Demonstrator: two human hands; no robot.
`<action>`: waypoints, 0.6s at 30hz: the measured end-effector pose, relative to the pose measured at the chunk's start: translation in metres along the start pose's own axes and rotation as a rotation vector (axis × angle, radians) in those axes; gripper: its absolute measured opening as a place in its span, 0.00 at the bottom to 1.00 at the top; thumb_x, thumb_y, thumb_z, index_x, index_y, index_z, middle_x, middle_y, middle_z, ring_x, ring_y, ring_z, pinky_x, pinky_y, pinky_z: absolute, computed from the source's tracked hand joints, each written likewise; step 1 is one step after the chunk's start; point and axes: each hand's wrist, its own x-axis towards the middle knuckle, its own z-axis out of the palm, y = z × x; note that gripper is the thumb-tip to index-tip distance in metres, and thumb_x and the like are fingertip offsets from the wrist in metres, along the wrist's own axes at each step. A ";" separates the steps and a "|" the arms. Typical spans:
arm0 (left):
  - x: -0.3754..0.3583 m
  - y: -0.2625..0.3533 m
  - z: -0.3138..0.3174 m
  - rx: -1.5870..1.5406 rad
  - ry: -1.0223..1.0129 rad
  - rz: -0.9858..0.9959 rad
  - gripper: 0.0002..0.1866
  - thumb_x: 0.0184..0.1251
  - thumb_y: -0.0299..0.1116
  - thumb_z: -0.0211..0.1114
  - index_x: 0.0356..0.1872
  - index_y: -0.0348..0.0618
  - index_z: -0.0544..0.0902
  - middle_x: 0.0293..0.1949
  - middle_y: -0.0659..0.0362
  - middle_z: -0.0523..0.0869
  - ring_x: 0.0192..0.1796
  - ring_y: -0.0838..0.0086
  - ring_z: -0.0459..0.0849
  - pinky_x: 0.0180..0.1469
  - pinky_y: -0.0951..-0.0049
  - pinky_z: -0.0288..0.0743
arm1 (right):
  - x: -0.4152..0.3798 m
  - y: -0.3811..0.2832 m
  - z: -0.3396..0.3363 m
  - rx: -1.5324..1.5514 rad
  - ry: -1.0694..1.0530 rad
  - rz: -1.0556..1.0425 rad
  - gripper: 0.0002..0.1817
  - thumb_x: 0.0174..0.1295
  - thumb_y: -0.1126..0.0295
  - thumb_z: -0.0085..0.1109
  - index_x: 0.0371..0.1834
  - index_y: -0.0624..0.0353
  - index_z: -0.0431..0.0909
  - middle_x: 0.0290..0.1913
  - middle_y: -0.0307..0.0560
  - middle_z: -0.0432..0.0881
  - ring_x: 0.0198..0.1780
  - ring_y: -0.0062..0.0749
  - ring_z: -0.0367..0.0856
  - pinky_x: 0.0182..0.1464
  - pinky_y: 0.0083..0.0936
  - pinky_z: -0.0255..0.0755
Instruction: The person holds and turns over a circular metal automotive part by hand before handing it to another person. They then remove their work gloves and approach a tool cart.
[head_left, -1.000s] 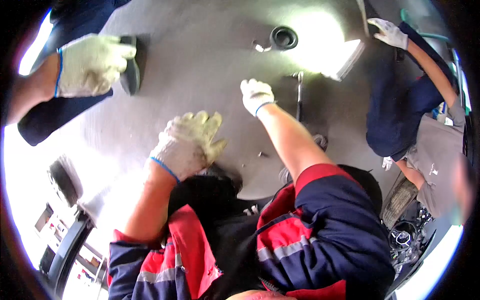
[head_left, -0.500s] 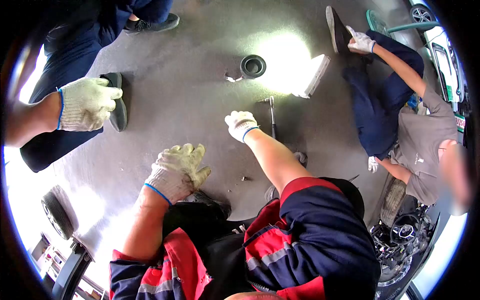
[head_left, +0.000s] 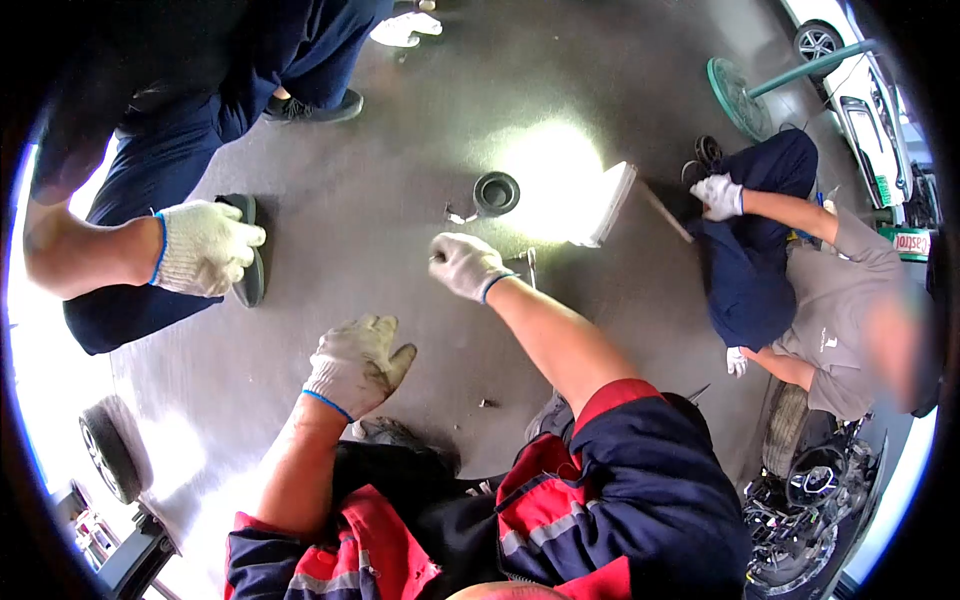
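Note:
My left hand (head_left: 355, 365), in a soiled white knit glove, hovers above the floor with its thumb spread away from the fingers, holding nothing. My right hand (head_left: 468, 265), gloved too, is curled closed; a dark spot shows at its finger end, and what lies inside, if anything, is hidden. Close beside it on the floor is a ratchet wrench (head_left: 532, 265), its handle mostly covered by my forearm. Just beyond the right hand sits a round dark dish (head_left: 496, 193). A lit work lamp (head_left: 607, 205) stands to the dish's right. Nearer me lies a small metal part (head_left: 487, 403).
A co-worker's gloved hand (head_left: 205, 248) rests by a knee at left; another gloved hand (head_left: 405, 29) shows at the top. A second person (head_left: 835, 285) sits on the floor at right, near a steering wheel assembly (head_left: 815, 478). A wheel (head_left: 110, 450) stands at lower left.
My right hand has moved left and turned, and my forearm now covers most of the ratchet's handle. Another gloved hand has appeared at the top. The right-hand person's hand has left their shoe.

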 end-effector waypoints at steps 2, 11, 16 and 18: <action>0.005 -0.006 0.006 -0.132 0.263 -0.036 0.25 0.80 0.48 0.64 0.65 0.38 0.83 0.60 0.40 0.88 0.63 0.47 0.87 0.69 0.51 0.79 | -0.005 -0.044 -0.013 0.091 -0.083 -0.094 0.11 0.71 0.59 0.61 0.45 0.53 0.84 0.46 0.54 0.89 0.50 0.56 0.87 0.55 0.47 0.82; 0.010 -0.010 -0.001 -1.343 0.519 -0.192 0.16 0.86 0.38 0.63 0.59 0.35 0.86 0.46 0.60 0.89 0.44 0.77 0.86 0.49 0.74 0.83 | -0.033 -0.115 -0.059 0.172 -0.030 -0.566 0.12 0.64 0.63 0.69 0.43 0.60 0.84 0.43 0.58 0.86 0.46 0.57 0.87 0.50 0.46 0.82; 0.002 0.000 -0.009 -1.365 0.371 -0.113 0.17 0.86 0.37 0.63 0.60 0.31 0.85 0.45 0.57 0.89 0.44 0.76 0.86 0.48 0.73 0.82 | -0.061 -0.126 -0.079 0.028 -0.052 -0.629 0.14 0.64 0.61 0.68 0.45 0.60 0.84 0.45 0.59 0.87 0.50 0.58 0.88 0.54 0.49 0.83; -0.001 0.006 -0.006 -1.393 0.365 -0.124 0.17 0.85 0.36 0.64 0.59 0.30 0.85 0.44 0.57 0.89 0.43 0.76 0.86 0.48 0.73 0.82 | -0.072 -0.123 -0.077 0.022 -0.017 -0.621 0.14 0.66 0.61 0.66 0.46 0.59 0.83 0.46 0.59 0.87 0.51 0.59 0.88 0.55 0.50 0.82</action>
